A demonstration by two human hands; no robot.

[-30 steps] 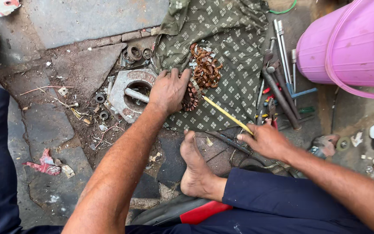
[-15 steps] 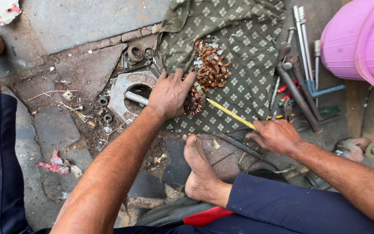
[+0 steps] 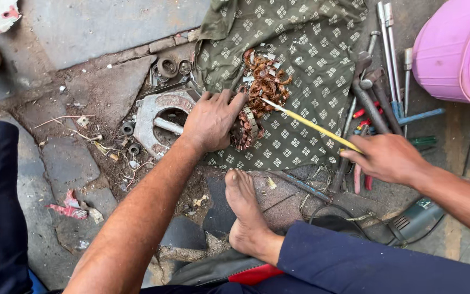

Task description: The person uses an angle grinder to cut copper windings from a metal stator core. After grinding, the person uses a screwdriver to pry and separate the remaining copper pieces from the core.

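My left hand [image 3: 213, 121] presses down on a motor stator with copper windings [image 3: 248, 128], which lies on an olive patterned cloth [image 3: 300, 65]. My right hand [image 3: 388, 158] grips a yellow-handled screwdriver [image 3: 314, 126], and the tool's tip reaches into a loose clump of copper wire [image 3: 265, 79] beside the stator. A grey metal motor housing with a shaft [image 3: 161, 122] lies just left of my left hand. My bare foot [image 3: 246, 209] rests on the ground below the cloth.
A pink plastic bucket [image 3: 455, 51] stands at the top right. Several wrenches, pliers and screwdrivers [image 3: 382, 81] lie at the cloth's right edge. Bearings and rings [image 3: 169, 68] sit on broken stone. A green power tool [image 3: 417, 218] lies near my right forearm.
The view has shifted so the cloth and bucket sit further right. My right hand has moved right and up with the screwdriver, whose tip now points into the copper wire clump. My left hand stays on the stator.
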